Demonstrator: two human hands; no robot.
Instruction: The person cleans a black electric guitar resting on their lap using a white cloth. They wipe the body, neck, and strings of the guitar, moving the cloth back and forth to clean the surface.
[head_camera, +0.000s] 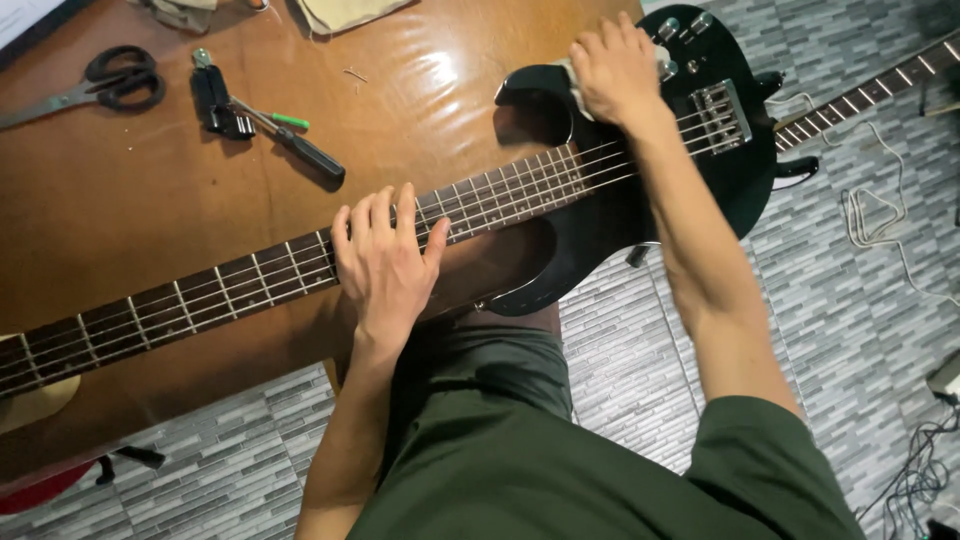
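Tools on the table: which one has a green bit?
The screwdriver, beside the black tool: a small green piece shows by its shaft. The scissors have black handles, no green.

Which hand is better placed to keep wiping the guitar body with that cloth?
The right hand. It presses the pale cloth onto the black guitar body near the upper horn. The left hand lies flat across the neck, probably steadying it, and holds no cloth.
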